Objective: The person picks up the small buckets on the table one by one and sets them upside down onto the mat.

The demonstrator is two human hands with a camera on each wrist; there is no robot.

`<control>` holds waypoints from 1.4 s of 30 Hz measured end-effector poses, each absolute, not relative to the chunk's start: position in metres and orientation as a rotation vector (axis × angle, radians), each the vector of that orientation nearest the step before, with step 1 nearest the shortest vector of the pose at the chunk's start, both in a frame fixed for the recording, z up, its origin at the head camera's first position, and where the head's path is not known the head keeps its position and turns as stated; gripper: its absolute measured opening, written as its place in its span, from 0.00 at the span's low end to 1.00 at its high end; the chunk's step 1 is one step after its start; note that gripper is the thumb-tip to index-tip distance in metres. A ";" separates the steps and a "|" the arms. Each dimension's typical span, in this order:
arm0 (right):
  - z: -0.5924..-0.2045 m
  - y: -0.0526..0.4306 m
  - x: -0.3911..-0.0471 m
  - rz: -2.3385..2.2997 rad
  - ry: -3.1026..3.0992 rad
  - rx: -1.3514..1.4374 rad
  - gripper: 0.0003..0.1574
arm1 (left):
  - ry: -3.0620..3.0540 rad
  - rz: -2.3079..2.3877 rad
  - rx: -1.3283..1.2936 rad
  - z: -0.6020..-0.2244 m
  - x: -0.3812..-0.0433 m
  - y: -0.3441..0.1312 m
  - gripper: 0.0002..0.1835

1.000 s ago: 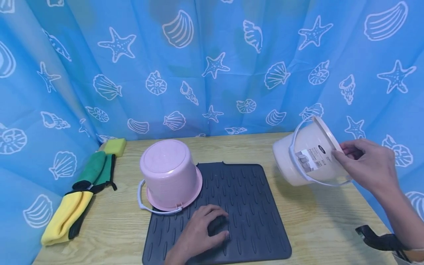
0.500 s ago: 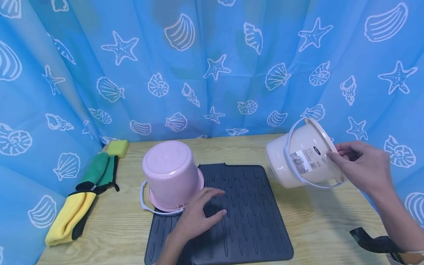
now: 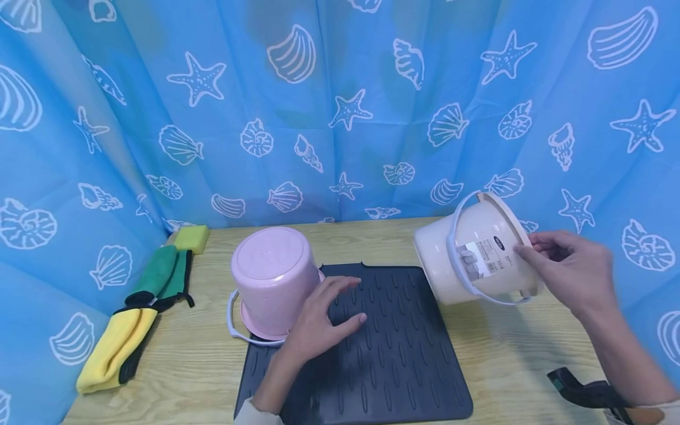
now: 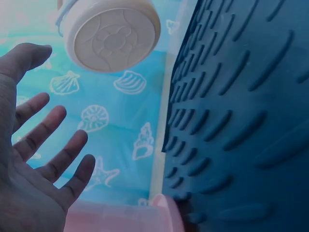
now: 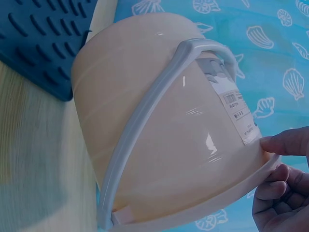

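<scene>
In the head view my right hand (image 3: 576,271) pinches the rim of a cream bucket (image 3: 432,254), thumb outside and fingers curled at the lip. The bucket is tilted on its side above the table, base toward the left. Its pale handle (image 5: 145,111) hangs across the wall beside a paper label (image 5: 235,108). My left hand (image 3: 319,321) hovers over the dark ribbed mat (image 3: 393,366), fingers spread and holding nothing. Just left of it a pink bucket (image 3: 273,277) stands upside down on the mat's left part, its handle lying at the rim. The cream bucket's patterned base (image 4: 116,41) shows in the left wrist view.
At the left lie a folded yellow cloth (image 3: 114,348), a green cloth (image 3: 159,274) and a yellow-green sponge (image 3: 191,238). A blue curtain (image 3: 340,141) with shell prints hangs behind the wooden table (image 3: 175,366).
My right hand has carried the cream bucket leftward toward the mat. My left hand has risen a little and its fingers have spread wider. The pink bucket stays where it stood.
</scene>
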State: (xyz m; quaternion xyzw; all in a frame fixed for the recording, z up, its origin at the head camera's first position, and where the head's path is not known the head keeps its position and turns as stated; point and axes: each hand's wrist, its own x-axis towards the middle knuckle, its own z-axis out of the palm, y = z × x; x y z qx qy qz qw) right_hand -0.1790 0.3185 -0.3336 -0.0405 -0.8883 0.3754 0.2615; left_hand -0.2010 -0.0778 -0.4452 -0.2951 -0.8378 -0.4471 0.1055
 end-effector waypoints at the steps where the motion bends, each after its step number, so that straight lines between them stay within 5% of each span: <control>1: -0.334 0.318 -0.179 1.029 -2.399 -0.112 0.21 | -2.465 -1.315 -0.869 -0.444 -0.203 -0.077 0.31; 8: -0.339 0.315 -0.177 1.140 -2.381 -0.144 0.25 | -2.433 -1.318 -0.853 -0.431 -0.211 -0.074 0.34; 42: -0.375 0.292 -0.191 1.911 -1.976 -0.124 0.07 | -2.569 -1.152 -0.935 -0.389 -0.246 -0.056 0.55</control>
